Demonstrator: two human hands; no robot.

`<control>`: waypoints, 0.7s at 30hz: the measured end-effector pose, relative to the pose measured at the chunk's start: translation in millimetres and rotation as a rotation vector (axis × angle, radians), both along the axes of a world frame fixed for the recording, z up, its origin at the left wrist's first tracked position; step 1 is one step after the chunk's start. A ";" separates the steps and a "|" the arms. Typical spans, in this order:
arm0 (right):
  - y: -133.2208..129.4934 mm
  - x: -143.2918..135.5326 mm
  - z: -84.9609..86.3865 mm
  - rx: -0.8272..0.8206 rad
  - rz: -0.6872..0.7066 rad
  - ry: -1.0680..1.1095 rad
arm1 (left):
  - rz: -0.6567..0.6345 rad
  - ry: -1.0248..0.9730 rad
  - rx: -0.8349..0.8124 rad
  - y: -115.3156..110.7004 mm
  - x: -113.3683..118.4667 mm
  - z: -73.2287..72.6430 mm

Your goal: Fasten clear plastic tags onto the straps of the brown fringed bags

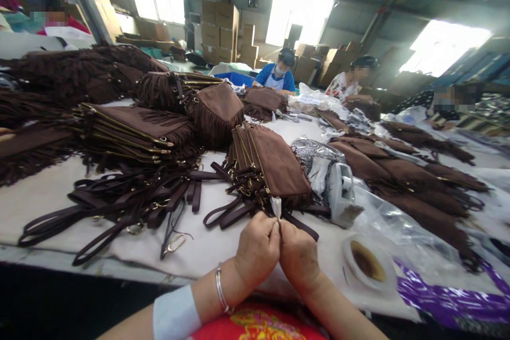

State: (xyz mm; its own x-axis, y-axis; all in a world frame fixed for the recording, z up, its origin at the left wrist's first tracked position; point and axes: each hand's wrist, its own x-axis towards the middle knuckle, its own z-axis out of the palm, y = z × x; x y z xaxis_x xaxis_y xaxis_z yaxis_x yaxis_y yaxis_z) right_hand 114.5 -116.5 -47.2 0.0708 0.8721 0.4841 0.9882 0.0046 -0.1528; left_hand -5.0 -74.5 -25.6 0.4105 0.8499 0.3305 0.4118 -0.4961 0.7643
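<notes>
Seeing a white roll [372, 268] with brown core on the pale tabletop [209, 252] at right, purple printed plastic [446, 297] just beside it. Spotting stacked brown cartons [219, 32] toward the back, bright windows [300, 16] beyond, gray post [85, 0] upper left. Also seeing a co-worker in blue [274, 78] across the table, blue bin [235, 79] nearby.

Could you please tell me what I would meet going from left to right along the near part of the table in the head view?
Heap of dark straps, left hand, right hand, white roll, purple-printed plastic.
</notes>
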 end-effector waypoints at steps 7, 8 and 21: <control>-2.5 -8.2 3.8 -0.227 0.046 0.830 | 0.005 -0.243 -0.301 7.7 -10.4 -8.6; -2.6 -9.1 4.1 -0.282 0.042 0.994 | 0.012 -0.321 -0.463 11.2 -9.6 -11.7; -13.0 -15.5 -9.5 -0.446 0.029 1.279 | -0.187 -0.648 -1.301 16.6 11.2 -10.0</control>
State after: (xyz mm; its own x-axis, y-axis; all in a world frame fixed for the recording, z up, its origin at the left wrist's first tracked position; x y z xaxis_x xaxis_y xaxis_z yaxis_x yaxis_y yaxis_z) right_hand 99.0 -129.6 -56.6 0.2337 0.9452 -0.2282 0.1550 -0.2679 -0.9509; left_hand 6.1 -58.0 -35.6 0.6271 0.6385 -0.4462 -0.1621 0.6672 0.7270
